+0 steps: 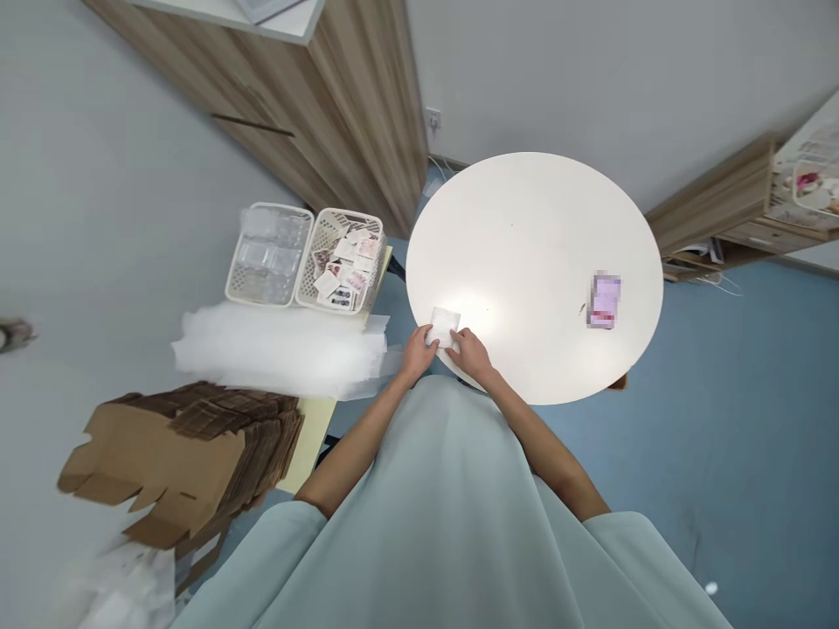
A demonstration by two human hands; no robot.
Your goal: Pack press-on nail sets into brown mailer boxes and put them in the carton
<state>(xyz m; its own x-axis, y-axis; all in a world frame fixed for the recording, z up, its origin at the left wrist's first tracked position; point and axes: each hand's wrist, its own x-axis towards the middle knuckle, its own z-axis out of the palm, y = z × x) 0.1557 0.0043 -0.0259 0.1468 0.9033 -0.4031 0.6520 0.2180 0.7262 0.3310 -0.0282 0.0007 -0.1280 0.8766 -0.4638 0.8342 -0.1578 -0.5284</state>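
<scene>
1. State: left hand [418, 353] and right hand [471, 354] grip the white packet [445, 321] at its near corners.
2. Location: packet at the near edge of the round desk [524, 253].
3. Caution: a loosened grip could drop it overboard; uneven pulling could crease it.

The left hand [418, 354] and right hand [470, 353] cover parts of the white packet [445, 322]; coarse squares blur the purple object [604, 301]; the cards [356, 280] are too small to read; the top edge crops the cabinet [354, 114].
</scene>
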